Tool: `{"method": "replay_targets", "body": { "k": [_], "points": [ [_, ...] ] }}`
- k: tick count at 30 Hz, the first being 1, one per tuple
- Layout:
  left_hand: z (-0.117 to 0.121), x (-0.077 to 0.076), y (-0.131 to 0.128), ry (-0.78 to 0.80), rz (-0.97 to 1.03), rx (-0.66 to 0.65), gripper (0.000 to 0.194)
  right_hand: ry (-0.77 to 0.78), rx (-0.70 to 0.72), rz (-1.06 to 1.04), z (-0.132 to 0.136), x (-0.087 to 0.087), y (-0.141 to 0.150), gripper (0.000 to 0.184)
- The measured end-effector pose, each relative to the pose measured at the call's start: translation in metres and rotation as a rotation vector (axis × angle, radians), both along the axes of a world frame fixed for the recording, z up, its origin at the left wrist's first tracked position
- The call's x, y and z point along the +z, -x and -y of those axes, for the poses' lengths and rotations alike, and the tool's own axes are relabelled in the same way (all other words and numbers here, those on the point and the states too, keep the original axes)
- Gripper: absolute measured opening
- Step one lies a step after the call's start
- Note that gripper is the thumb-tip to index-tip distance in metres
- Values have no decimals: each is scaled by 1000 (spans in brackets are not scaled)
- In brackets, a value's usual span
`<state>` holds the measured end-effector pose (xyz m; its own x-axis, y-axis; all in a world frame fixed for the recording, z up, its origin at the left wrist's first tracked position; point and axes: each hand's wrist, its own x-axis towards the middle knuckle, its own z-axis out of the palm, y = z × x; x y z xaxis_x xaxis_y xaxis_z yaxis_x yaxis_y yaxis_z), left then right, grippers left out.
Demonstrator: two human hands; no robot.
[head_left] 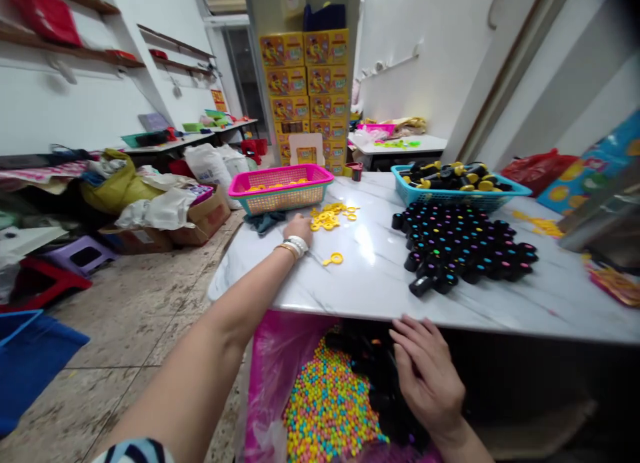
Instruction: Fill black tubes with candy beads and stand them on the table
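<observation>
Yellow rings [332, 216] lie in a loose pile on the white marbled tabletop [380, 283], just in front of a pink basket [280, 186] that holds more yellow pieces. One single ring [335, 258] lies apart, nearer to the table edge. The left hand [299, 224] reaches far across and rests beside the pile, touching its left side; its fingers are hidden behind the wrist bands, so I cannot tell if they pinch something. The right hand [425, 369] is low, below the table edge, fingers together and slightly bent, over black caps in a pink bag [273, 376] of colourful beads [327, 403]. Many black tubes [463, 246] stand near a blue basket [457, 193]
</observation>
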<state>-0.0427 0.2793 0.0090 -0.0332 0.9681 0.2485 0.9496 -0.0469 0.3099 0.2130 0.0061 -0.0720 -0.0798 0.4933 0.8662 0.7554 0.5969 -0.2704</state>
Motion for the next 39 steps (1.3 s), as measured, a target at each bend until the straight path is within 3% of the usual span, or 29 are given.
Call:
{"method": "replay_targets", "body": {
  "k": [3,5,7,10,13,15,18,22,25,29,35,39],
  "points": [
    [-4,4,0,-8,13,-49,28,-32,1,43,-2,15,-21,33],
    [-4,8,0,-32,45,-78,16,-55,-183,48,-13,23,-59,28],
    [-5,11,1,-65,85,-94,16,-46,-455,14,-25,27,-112,21],
    [-2,17,3,-127,144,-103,20,98,-837,-60,-36,27,-192,36],
    [11,25,-4,-209,178,-76,23,264,-863,-9,-41,15,-230,46],
    [25,30,-19,-262,195,-80,26,282,-820,14,-44,5,-225,47],
    [54,33,-61,-280,212,-172,26,266,-771,47,-43,-1,-190,46],
    [104,30,-129,-193,237,-387,35,197,-558,-22,-41,10,-133,32],
    [130,27,-162,-70,237,-500,48,145,-405,-90,-41,20,-98,22],
    [135,21,-176,72,214,-574,48,161,-401,-32,-46,26,-76,26],
    [131,15,-180,87,212,-652,38,212,-414,40,-56,30,-72,33],
    [136,15,-173,85,256,-673,25,191,-321,6,-54,33,-69,38]
  ]
}}
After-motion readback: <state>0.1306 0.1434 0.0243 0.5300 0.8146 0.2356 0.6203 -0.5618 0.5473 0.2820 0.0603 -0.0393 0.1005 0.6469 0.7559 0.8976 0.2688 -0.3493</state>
